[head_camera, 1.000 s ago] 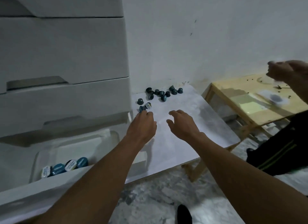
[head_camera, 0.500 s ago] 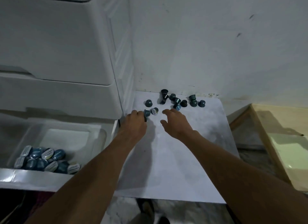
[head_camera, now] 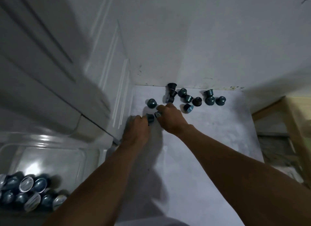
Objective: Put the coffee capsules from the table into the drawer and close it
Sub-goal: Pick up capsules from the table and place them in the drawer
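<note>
L hand (head_camera: 136,130) pinches capsule (head_camera: 150,118), touching R hand (head_camera: 171,119).

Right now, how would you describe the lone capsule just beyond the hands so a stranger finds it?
On the white table, dark capsules cluster near the back wall. This teal capsule sits left of them, just beyond the left hand and right hand. It alone stands apart toward the drawers, rim down.
</note>
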The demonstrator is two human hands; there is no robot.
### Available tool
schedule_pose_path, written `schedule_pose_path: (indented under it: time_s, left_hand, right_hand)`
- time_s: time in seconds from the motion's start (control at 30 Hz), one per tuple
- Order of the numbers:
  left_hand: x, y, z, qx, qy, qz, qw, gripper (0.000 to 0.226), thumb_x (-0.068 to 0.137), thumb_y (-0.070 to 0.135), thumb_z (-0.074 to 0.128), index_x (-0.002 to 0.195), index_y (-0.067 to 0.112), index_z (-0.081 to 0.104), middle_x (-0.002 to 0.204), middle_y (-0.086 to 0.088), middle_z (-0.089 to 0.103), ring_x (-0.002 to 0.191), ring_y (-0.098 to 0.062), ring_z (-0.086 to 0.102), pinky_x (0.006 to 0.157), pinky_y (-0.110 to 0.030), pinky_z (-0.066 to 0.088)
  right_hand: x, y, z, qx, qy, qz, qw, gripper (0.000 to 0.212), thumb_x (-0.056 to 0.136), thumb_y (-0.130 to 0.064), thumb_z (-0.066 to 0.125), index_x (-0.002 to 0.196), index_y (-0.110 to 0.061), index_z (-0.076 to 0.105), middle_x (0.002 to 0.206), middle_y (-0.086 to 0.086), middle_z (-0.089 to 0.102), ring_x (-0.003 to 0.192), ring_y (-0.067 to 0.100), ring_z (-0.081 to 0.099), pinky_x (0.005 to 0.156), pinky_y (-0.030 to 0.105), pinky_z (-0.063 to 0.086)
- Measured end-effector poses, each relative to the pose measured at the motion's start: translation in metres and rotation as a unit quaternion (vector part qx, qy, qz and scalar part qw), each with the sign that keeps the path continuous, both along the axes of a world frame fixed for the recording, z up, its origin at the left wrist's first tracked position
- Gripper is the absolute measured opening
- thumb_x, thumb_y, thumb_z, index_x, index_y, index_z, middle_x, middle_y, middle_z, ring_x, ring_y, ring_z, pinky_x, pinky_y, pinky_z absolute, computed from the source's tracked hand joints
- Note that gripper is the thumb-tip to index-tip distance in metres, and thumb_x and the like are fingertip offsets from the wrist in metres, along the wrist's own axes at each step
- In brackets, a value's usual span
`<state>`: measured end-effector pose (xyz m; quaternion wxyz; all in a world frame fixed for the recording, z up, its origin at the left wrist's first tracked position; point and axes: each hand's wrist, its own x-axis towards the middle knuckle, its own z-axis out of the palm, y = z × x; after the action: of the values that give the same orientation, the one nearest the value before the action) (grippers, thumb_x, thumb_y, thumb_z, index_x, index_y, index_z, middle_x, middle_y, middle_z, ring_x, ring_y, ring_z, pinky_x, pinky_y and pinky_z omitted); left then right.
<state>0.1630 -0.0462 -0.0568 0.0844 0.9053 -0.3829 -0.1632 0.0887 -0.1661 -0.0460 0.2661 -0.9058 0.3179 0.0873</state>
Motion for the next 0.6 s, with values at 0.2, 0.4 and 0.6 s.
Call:
schedule_pose_path:
  time_s: [0.2,0.4,0.6]
  left_hand:
    - [0.013,-0.023,-0.008,-0.041,-0.027,0.028,0.998,0.02,0.092,0.021,0.055,0.103,0.009,0.066,0.097,-0.013,0.064,0.092,-0.027,0.058,0.077,-0.032,0.046]
    - [0.015,-0.026,-0.014,-0.027,-0.034,0.023,0.999,0.026,0.089,0.029,0.058,0.106,0.01,0.064,0.101,-0.013,0.063,0.095,-0.03,0.057,0.081,-0.037,0.046]
    - [-0.001,-0.016,-0.002,-0.023,-0.035,0.053,0.998,0.035,0.086,0.029,0.063,0.116,0.011,0.058,0.111,-0.015,0.058,0.106,-0.03,0.052,0.085,-0.037,0.044]
  right_hand:
    - [0.01,-0.01,-0.022,0.018,0.016,0.001,1.0,0.024,0.096,-0.017,0.044,0.111,-0.011,0.061,0.108,0.017,0.051,0.097,0.037,0.055,0.08,0.034,0.042]
    - [0.006,-0.016,-0.024,0.021,0.008,-0.007,1.0,0.024,0.095,-0.014,0.043,0.109,-0.012,0.062,0.105,0.017,0.053,0.096,0.036,0.055,0.073,0.028,0.033]
    - [-0.014,-0.015,-0.011,0.021,0.002,-0.005,1.0,0.033,0.088,-0.003,0.052,0.118,-0.014,0.062,0.114,0.018,0.052,0.1,0.038,0.056,0.079,0.03,0.04]
